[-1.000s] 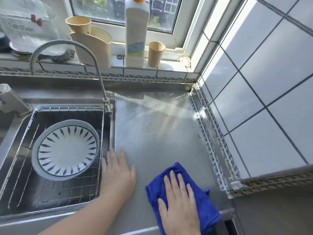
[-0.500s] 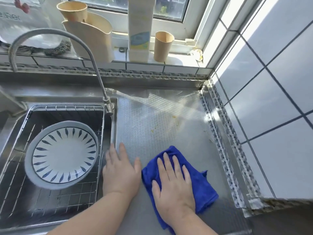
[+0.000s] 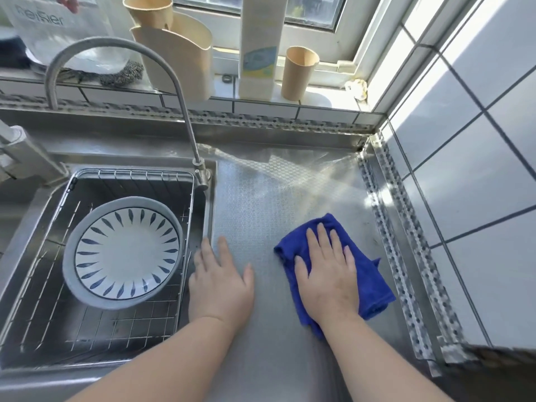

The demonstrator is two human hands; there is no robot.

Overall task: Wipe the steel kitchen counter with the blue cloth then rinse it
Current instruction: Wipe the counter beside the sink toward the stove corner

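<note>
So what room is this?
Most likely a home kitchen. There is a steel sink with a plate in it, a faucet over it, and a dish soap bottle on the windowsill.

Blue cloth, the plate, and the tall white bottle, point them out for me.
blue cloth (image 3: 369, 281), head view, bare fold right of the hand.
plate (image 3: 124, 250), head view, white centre.
tall white bottle (image 3: 259, 33), head view, front face above its label.

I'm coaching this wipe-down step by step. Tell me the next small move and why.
Probably slide the right hand, lying flat on the blue cloth, away toward the back corner of the steel counter. That far part, streaked with glare, lies beyond the cloth. The left hand rests flat by the sink and can stay as a brace.
</note>
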